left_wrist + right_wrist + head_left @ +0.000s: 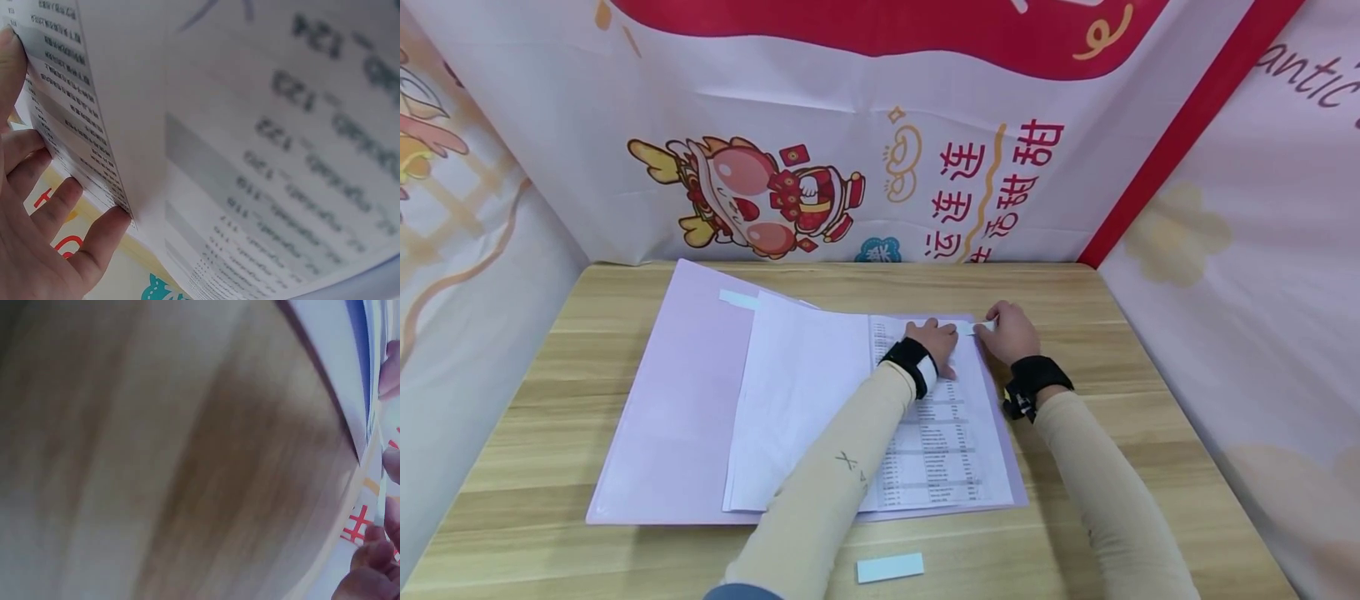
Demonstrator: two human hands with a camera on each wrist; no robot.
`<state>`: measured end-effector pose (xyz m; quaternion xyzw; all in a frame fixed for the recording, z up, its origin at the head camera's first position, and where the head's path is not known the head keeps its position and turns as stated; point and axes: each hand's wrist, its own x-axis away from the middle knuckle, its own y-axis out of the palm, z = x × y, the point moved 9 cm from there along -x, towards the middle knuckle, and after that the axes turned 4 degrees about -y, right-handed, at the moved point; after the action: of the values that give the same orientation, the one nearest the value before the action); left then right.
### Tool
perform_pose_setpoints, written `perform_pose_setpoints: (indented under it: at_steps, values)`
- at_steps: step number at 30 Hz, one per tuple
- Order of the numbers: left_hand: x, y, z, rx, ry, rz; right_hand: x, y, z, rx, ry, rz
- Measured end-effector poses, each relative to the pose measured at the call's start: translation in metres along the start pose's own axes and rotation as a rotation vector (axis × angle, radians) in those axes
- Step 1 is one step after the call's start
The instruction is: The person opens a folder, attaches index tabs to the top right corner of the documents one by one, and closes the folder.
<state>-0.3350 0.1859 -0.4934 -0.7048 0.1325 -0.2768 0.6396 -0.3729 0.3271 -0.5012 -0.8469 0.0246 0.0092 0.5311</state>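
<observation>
A lilac folder (677, 400) lies open on the wooden table (550, 333), with white sheets (797, 392) and a printed list sheet (943, 442) on its right half. My left hand (937, 340) rests flat on the top of the printed sheet, and in the left wrist view its fingers (37, 206) lie against the printed sheet (262, 187) near its edge. My right hand (1007, 332) pinches a small white strip (973, 329) at the sheet's top right corner. The right wrist view is blurred and shows only fingers (369, 562) at its right edge.
Another white strip (890, 567) lies on the table near the front edge. A short white label (739, 299) sits on the folder's left flap. Printed fabric walls (880, 167) close in the back and both sides.
</observation>
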Motion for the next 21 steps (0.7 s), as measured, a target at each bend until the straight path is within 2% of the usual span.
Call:
perform_pose_setpoints:
  at_steps: [6,11,16,21]
  values:
    - [-0.009,0.009,-0.002,-0.004,-0.007,-0.006,0.0,0.0,-0.007,0.071,0.015,-0.003]
    - [-0.009,0.008,-0.002,-0.012,-0.009,-0.006,0.0,0.011,-0.011,0.072,-0.017,-0.054]
    - [-0.01,0.008,-0.003,-0.021,-0.01,0.016,-0.001,0.016,-0.018,0.034,-0.045,-0.066]
    - [-0.01,0.01,-0.004,-0.008,-0.011,0.04,-0.002,0.02,-0.022,0.043,-0.031,-0.09]
